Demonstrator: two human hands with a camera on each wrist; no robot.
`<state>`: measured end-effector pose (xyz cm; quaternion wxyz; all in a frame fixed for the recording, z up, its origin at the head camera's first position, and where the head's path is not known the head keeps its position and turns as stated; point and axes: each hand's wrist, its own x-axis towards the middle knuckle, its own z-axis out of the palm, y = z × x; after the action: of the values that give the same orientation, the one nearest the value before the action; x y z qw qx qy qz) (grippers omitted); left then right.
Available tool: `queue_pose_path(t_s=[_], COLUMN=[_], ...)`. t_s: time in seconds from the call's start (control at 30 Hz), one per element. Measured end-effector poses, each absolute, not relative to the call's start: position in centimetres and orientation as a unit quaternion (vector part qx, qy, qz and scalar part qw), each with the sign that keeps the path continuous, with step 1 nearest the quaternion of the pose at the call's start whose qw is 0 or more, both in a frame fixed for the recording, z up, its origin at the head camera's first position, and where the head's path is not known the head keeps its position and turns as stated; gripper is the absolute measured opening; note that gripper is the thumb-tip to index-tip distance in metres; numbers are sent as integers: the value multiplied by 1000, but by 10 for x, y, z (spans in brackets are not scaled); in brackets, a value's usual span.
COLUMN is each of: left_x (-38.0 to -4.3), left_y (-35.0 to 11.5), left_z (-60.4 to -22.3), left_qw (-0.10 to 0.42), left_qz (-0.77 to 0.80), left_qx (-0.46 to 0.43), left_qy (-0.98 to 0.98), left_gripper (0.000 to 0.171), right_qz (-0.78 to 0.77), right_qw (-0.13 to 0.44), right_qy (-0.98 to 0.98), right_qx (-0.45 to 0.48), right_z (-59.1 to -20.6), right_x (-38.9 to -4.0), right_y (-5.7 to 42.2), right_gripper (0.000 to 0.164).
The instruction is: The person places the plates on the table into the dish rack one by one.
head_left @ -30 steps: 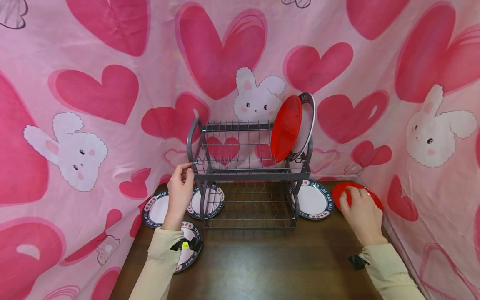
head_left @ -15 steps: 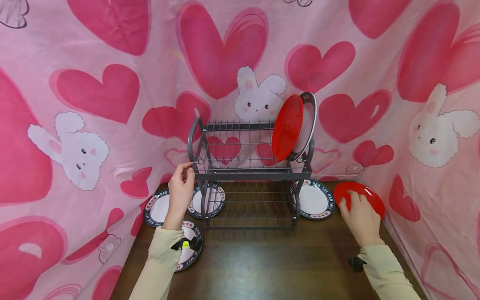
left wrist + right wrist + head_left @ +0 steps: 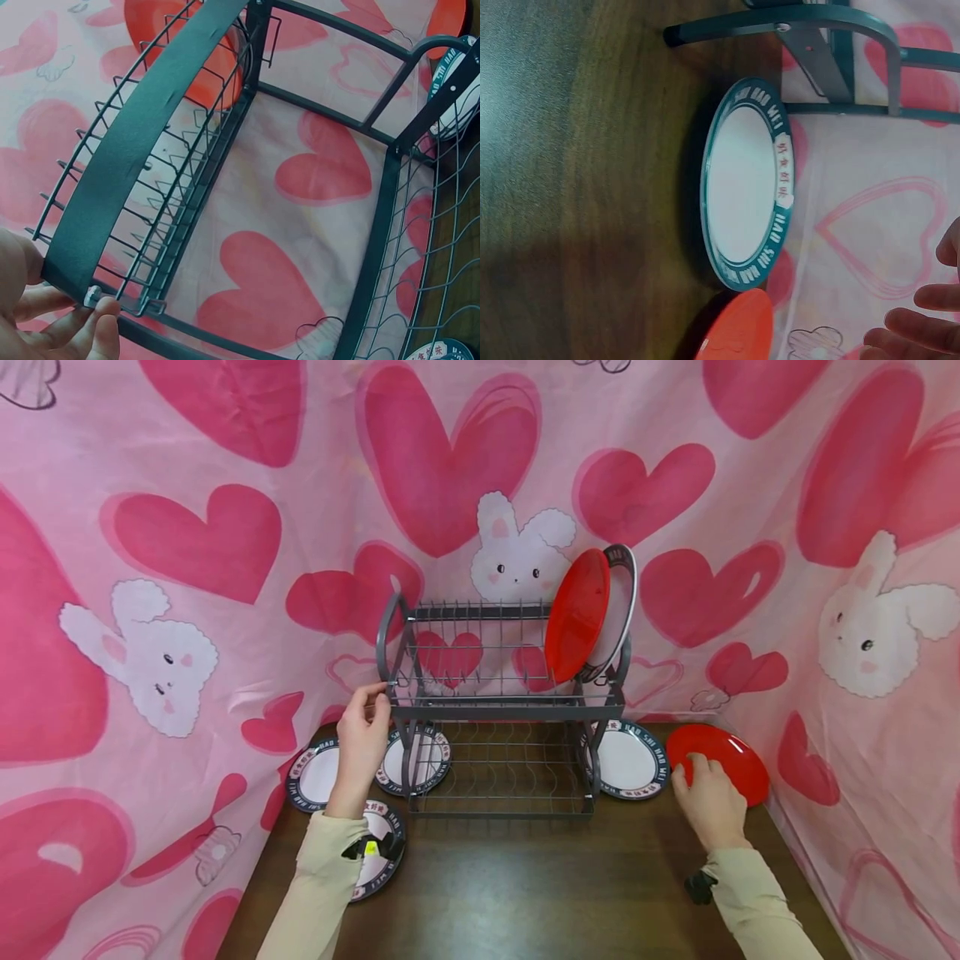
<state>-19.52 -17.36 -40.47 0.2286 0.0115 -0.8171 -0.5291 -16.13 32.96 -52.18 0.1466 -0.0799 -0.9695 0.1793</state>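
the red plate [image 3: 718, 762] lies flat on the bench [image 3: 540, 885] at about 3 o'clock from the dish rack [image 3: 501, 702], near the right corner by the heart-print cloth [image 3: 187, 610]. in the head view the right hand [image 3: 708, 800] has slid back toward 6 o'clock since a second ago: then it covered much of the plate, now only its fingertips touch the near left rim, so more red shows; this looks like a shift to an edge grip, with the plate not yet lifted. the left hand [image 3: 363, 745] holds the upper tier's front left corner as before, fingers curled round the bar, and the rack has not moved. a second red plate [image 3: 576, 615] and a white plate with a dark rim [image 3: 619, 602] stand on edge at the right end of the top tier, unchanged. four white plates with dark lettered rims lie flat around the rack's foot, three at 9 o'clock and one [image 3: 628, 760] just left of the red plate. in the left wrist view the left fingers [image 3: 90, 330] pinch the corner where the flat grey band meets the wire grid. in the right wrist view the right fingers [image 3: 922, 322] appear loosely spread at the lower right, above the cloth; the red plate's edge [image 3: 735, 330] shows at the bottom, beside the lettered plate [image 3: 746, 184].
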Motion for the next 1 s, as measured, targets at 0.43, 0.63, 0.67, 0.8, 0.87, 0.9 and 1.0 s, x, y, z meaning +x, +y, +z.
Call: queue_pose_path(t_s=[0.43, 0.63, 0.67, 0.8, 0.87, 0.9, 1.0], left_x=[-195, -195, -195, -194, -194, -194, -194], left_y=[-173, -174, -174, -174, -174, -174, -174], left_z=[-404, -404, -404, -404, -404, -403, -403], left_qw=[228, 226, 226, 225, 225, 224, 223], left_qz=[-528, -527, -527, -528, -529, -529, -530], left_qx=[12, 14, 14, 12, 12, 11, 10], left_qy=[-818, -819, -819, -818, -818, -818, -818], left_gripper=[32, 32, 32, 32, 32, 32, 33], right_qz=[183, 190, 191, 196, 197, 197, 197], right_qw=[129, 126, 125, 122, 111, 108, 100], right_qy=[-970, -968, -967, -966, -966, -967, -967], right_qx=[-98, -108, -111, -120, -123, -124, -126], right_z=[-544, -552, -553, -558, -560, -561, -565], right_x=[-169, -173, -175, -178, -179, -180, -182], right_y=[329, 327, 327, 327, 327, 327, 328], right_gripper=[41, 39, 38, 38, 38, 38, 38])
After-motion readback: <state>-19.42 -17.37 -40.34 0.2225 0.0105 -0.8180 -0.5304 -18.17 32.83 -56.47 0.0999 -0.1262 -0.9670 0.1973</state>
